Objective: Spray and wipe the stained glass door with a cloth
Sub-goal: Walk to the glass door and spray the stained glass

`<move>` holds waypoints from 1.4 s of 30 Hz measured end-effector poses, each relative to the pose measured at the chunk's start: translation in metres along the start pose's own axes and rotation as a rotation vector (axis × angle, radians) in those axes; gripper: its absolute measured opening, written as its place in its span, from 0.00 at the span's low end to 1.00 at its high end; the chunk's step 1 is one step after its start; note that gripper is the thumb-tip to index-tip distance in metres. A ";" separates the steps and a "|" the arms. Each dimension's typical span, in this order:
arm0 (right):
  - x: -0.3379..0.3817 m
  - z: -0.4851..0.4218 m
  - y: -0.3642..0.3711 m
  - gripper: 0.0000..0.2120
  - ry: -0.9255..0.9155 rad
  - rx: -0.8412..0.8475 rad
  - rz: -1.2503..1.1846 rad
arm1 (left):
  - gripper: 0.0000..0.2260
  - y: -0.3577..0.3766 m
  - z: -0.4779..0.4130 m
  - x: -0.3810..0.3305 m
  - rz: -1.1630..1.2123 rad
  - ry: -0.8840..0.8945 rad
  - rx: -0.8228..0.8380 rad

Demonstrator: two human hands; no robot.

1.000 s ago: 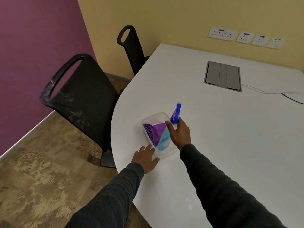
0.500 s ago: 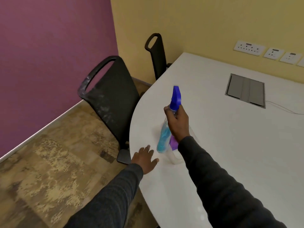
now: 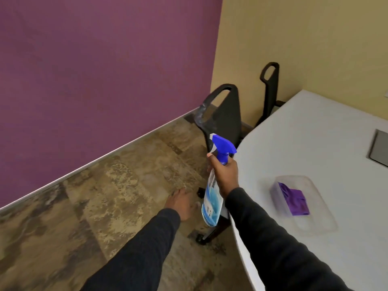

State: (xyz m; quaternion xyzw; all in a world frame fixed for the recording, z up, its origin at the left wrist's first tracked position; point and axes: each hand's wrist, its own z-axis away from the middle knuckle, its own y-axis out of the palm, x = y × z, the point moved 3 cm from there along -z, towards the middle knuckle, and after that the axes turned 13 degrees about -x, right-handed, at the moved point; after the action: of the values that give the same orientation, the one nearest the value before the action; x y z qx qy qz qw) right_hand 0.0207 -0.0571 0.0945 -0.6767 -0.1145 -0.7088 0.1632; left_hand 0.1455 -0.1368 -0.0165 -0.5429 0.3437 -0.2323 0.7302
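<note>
Purple wall [image 3: 94, 70] fills the left side and meets a mottled brown floor [image 3: 94, 206] along a pale skirting strip.

Left hand [image 3: 181, 203], dark sleeve, is held out over the floor. Its fingers are loosely spread and hold nothing. The hand is blurred, so I can make out no finer detail.

Just right of it is the spray bottle [image 3: 211, 204], clear with blue liquid and a blue trigger head on top. It hangs in the air beside the table edge and is tilted, base toward the camera and nozzle pointing left.

Right hand [image 3: 225, 175] is wrapped round the bottle's neck below the trigger head, gripping it.

Behind the bottle is a black chair [image 3: 227, 116] with a loop handle in its back. A second black chair [image 3: 270, 80] stands farther back against the yellow wall [image 3: 304, 38].

White table [image 3: 315, 133] with a rounded edge takes up the right side.

On it sits a clear plastic container [image 3: 319, 219]. The purple cloth [image 3: 294, 199] lies folded inside, at the container's far end, well apart from either hand.

A grey hatch [image 3: 380, 148] is set in the tabletop, cut off by the right edge.
</note>
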 end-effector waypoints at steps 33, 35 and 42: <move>0.023 0.351 0.641 0.09 0.039 1.160 -0.027 | 0.28 -0.173 0.259 0.611 0.074 -1.135 -0.349; 0.030 0.380 0.677 0.09 0.027 1.221 -0.034 | 0.29 -0.194 0.283 0.643 0.054 -1.201 -0.390; 0.061 0.514 0.757 0.07 0.027 1.519 -0.091 | 0.28 -0.261 0.397 0.715 -0.080 -1.415 -0.513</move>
State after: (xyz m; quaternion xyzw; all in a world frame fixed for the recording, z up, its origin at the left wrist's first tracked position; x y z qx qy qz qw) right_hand 0.7852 -0.5620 0.1413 -0.3644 -0.5965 -0.4495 0.5562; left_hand 0.9227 -0.4738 0.1230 -0.7277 -0.1842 0.2326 0.6184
